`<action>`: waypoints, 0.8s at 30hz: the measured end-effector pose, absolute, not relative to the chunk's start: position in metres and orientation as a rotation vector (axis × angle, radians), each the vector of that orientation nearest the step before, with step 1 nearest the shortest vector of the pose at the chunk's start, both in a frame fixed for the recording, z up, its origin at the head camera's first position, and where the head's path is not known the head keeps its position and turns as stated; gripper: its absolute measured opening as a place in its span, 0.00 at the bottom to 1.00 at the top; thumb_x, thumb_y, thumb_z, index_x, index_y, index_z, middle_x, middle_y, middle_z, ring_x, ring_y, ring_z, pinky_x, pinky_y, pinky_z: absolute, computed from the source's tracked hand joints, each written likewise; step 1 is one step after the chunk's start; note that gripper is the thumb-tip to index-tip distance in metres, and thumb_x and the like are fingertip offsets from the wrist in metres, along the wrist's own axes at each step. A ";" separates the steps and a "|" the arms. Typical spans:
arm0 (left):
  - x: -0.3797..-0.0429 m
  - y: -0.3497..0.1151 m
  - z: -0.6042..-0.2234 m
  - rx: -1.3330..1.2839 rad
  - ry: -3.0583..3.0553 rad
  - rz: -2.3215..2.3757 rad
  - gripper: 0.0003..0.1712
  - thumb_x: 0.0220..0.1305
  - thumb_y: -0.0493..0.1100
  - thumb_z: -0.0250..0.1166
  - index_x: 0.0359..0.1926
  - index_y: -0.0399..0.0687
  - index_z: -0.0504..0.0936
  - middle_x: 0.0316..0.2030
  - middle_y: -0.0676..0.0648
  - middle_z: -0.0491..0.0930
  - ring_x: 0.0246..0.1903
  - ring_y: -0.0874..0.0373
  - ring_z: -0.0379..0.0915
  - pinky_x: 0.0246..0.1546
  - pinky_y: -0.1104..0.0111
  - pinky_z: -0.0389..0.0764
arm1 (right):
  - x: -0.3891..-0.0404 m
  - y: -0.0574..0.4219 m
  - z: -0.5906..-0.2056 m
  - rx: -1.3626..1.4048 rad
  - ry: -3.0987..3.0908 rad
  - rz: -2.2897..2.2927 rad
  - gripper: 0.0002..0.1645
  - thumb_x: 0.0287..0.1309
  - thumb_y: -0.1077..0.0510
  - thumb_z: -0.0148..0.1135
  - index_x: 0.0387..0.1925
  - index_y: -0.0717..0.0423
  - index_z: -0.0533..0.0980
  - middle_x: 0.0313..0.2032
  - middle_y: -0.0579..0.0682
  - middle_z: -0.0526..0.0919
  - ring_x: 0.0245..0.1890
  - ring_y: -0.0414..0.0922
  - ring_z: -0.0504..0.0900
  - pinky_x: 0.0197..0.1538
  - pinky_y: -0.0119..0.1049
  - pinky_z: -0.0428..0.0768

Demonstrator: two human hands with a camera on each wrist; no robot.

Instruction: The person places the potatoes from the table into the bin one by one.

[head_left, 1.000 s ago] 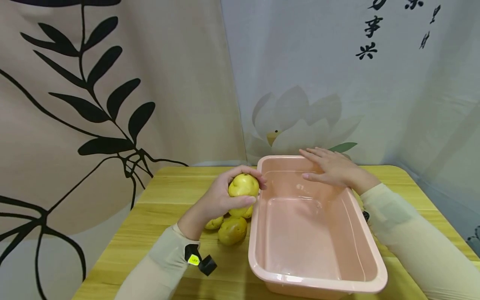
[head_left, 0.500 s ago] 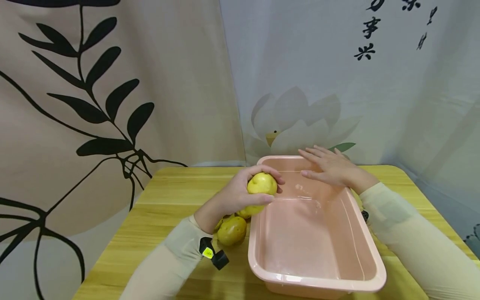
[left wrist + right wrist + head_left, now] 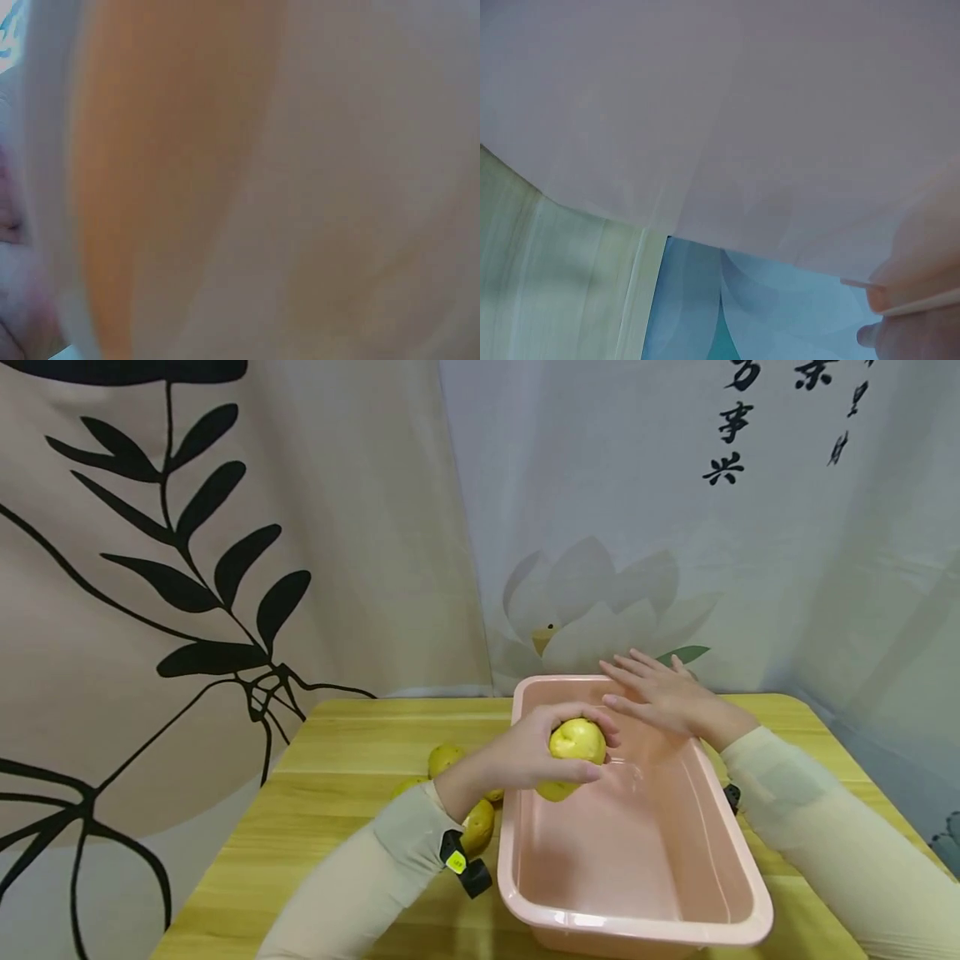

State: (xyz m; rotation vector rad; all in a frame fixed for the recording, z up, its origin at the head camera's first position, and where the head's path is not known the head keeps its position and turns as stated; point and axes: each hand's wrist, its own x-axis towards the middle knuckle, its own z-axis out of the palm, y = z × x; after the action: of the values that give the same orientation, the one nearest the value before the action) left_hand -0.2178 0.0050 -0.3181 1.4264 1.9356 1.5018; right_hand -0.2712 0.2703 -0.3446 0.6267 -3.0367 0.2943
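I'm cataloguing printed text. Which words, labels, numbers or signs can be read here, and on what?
"事": on the pale cloth behind the table.
"兴": same cloth, just below.
Cut by the picture's top edge: one character above "事", another to its right.
Unreadable: small marks farther right; yellow label on the black left-wrist device, too small.

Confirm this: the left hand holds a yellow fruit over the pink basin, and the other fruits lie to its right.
No: the other fruits lie left of the pink basin, as the head view shows. The left hand does hold a yellow fruit over it.
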 end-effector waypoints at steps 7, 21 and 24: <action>-0.218 0.022 -0.324 1.442 1.978 1.296 0.21 0.57 0.39 0.70 0.52 0.47 0.76 0.46 0.49 0.80 0.38 0.63 0.75 0.38 0.69 0.80 | -0.274 0.272 -0.345 0.646 -3.026 0.293 0.44 0.63 0.25 0.37 0.75 0.37 0.50 0.74 0.52 0.51 0.74 0.54 0.39 0.64 0.71 0.36; -0.226 0.039 -0.331 1.346 1.978 1.012 0.21 0.58 0.46 0.70 0.53 0.58 0.77 0.41 0.59 0.80 0.33 0.63 0.76 0.34 0.70 0.81 | -0.278 0.273 -0.343 0.674 -3.034 0.283 0.44 0.64 0.26 0.37 0.75 0.39 0.49 0.74 0.53 0.51 0.74 0.55 0.40 0.64 0.72 0.36; -0.227 0.044 -0.333 1.315 1.988 0.933 0.21 0.58 0.48 0.70 0.53 0.59 0.78 0.40 0.59 0.78 0.34 0.64 0.75 0.34 0.71 0.81 | -0.279 0.273 -0.344 0.683 -3.045 0.284 0.44 0.65 0.26 0.37 0.75 0.39 0.49 0.74 0.53 0.50 0.74 0.56 0.39 0.64 0.72 0.36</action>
State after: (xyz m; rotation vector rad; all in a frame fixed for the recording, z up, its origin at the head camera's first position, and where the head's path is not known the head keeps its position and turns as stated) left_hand -0.2270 0.0441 -0.3331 1.3155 1.9878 0.9332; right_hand -0.2785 0.2732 -0.3440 0.6826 -3.0447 0.2838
